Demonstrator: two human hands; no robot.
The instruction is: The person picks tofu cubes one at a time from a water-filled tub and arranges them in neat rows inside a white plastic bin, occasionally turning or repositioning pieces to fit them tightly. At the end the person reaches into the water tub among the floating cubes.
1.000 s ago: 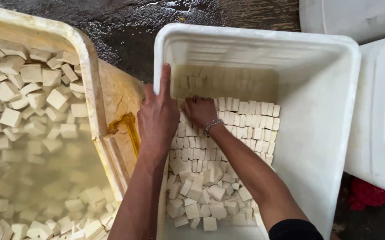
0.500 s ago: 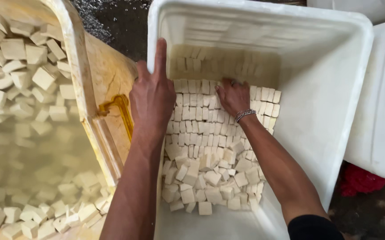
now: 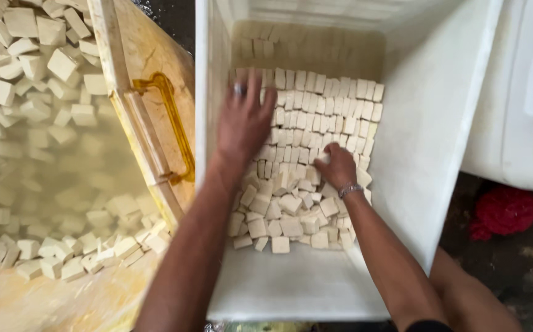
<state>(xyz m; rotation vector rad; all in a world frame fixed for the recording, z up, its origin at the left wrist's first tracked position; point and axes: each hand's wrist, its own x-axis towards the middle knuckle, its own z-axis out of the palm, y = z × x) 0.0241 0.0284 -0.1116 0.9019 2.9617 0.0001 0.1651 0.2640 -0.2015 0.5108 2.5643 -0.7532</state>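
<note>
left hand [image 3: 245, 123] lies spread flat on the packed tofu cubes [image 3: 328, 107] in the white tub [image 3: 426, 154]; right hand [image 3: 335, 165], fingers curled, touches loose cubes. best press lightly, nudging pieces into rows without crumbling them.

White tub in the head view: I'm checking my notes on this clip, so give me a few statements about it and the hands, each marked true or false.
1. Both hands are inside the white tub. True: the left hand and right hand rest on the pale cubes.
2. The cubes at the far end lie in neat rows. True.
3. The right wrist is bare. False: it wears a bracelet.
4. The yellow tub beside it is dry and empty. False: it holds cubes in cloudy liquid.
5. A red cloth lies inside the white tub. False: it lies outside, on the floor.
</note>
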